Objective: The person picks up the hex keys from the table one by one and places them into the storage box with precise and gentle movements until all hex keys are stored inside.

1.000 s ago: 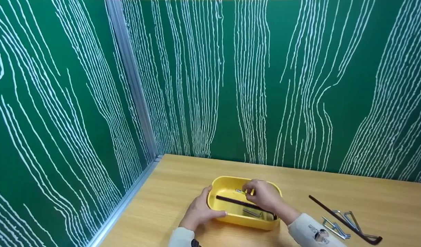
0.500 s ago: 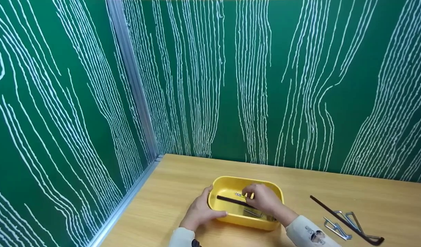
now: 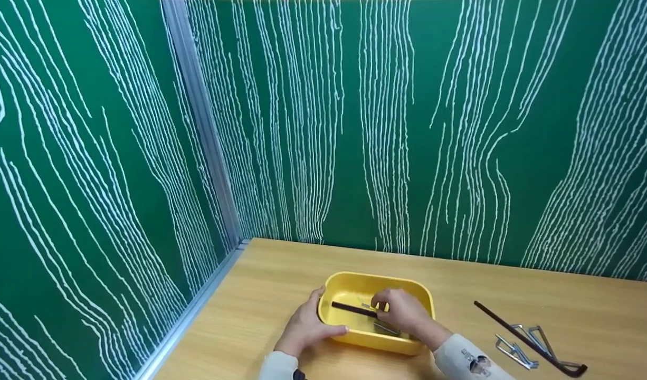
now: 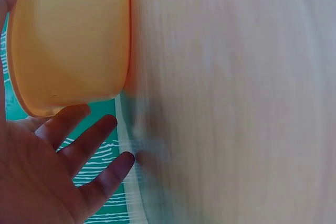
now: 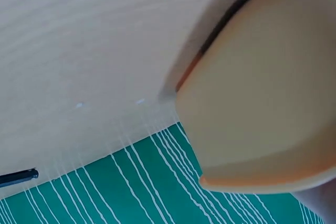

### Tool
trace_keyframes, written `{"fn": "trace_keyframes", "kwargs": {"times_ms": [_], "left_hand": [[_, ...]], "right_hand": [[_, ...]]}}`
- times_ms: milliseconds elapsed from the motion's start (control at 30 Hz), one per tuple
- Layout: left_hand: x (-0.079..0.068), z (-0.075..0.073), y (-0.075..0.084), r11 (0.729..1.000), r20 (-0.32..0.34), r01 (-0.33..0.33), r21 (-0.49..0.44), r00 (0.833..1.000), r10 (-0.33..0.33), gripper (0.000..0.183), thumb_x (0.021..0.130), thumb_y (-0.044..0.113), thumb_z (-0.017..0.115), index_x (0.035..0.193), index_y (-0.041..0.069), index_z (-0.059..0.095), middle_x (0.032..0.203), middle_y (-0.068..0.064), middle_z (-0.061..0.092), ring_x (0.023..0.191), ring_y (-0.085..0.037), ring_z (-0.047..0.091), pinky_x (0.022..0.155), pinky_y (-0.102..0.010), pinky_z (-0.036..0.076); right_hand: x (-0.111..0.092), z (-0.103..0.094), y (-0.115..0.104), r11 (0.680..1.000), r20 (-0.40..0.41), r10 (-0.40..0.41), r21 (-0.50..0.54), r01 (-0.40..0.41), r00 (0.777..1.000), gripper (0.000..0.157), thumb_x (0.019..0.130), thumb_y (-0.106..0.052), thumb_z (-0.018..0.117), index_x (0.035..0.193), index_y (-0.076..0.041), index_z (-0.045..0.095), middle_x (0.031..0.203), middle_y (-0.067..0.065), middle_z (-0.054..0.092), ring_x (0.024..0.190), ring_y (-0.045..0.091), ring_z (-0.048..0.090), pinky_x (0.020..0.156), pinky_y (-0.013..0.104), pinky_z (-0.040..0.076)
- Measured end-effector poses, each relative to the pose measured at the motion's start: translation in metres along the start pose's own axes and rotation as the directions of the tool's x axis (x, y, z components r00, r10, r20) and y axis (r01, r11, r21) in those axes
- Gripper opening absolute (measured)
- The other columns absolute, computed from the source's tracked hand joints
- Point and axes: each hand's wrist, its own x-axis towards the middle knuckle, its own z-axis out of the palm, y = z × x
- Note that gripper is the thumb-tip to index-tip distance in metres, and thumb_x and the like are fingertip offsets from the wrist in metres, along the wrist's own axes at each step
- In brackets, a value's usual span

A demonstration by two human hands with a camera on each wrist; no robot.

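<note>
My left hand (image 3: 306, 323) grips the left end of the yellow plastic box (image 3: 376, 344), thumb along the front rim and fingers around the outer wall. In the left wrist view, several of its fingers (image 4: 86, 142) spread beside the box's end. My right hand (image 3: 405, 312) reaches inside the box, finger and thumb pinching a small silver hex key (image 3: 365, 305), its end poking out to the left. Under that hand a long black hex key (image 3: 350, 308) lies slantwise along the box, its right part hidden. Near the front wall lies another silver hex key (image 3: 387, 329).
To the right on the wooden table (image 3: 286, 264), a long black hex key (image 3: 529, 338) lies over several silver L-shaped hex keys (image 3: 513, 352). Behind the table rises a green wall (image 3: 350, 184) with white wavy lines, meeting a second panel at a grey metal post (image 3: 207, 116).
My right hand has moved slightly down and toward me inside the box, lowering the small silver hex key toward the black one. The left hand and the box have stayed in place.
</note>
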Motion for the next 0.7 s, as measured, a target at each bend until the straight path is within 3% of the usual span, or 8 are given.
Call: {"fn": "trace_keyframes", "kwargs": {"times_ms": [300, 700], "left_hand": [[0.000, 0.001, -0.005, 0.999, 0.016, -0.024, -0.027, 1.000, 0.025, 0.107, 0.044, 0.057, 0.077, 0.135, 0.030, 0.027, 0.127, 0.002, 0.047, 0.107, -0.015, 0.047, 0.095, -0.042, 0.035], [0.002, 0.002, -0.003, 1.000, 0.005, 0.013, -0.022, 1.000, -0.013, 0.107, 0.041, 0.058, 0.078, 0.133, 0.036, 0.027, 0.131, 0.004, 0.043, 0.110, -0.015, 0.044, 0.098, -0.046, 0.031]], "right_hand": [[-0.001, 0.011, 0.007, 0.998, 0.008, -0.066, 0.002, 0.066, 0.998, 0.008, 0.072, -0.016, 0.063, 0.079, -0.019, 0.066, 0.069, -0.014, 0.055, 0.065, 0.007, 0.049, 0.057, 0.022, 0.040], [-0.001, 0.013, 0.006, 0.999, 0.051, -0.018, -0.049, 0.021, 0.999, 0.004, 0.073, -0.017, 0.065, 0.077, -0.020, 0.065, 0.067, -0.012, 0.052, 0.060, 0.006, 0.044, 0.053, 0.021, 0.037]]}}
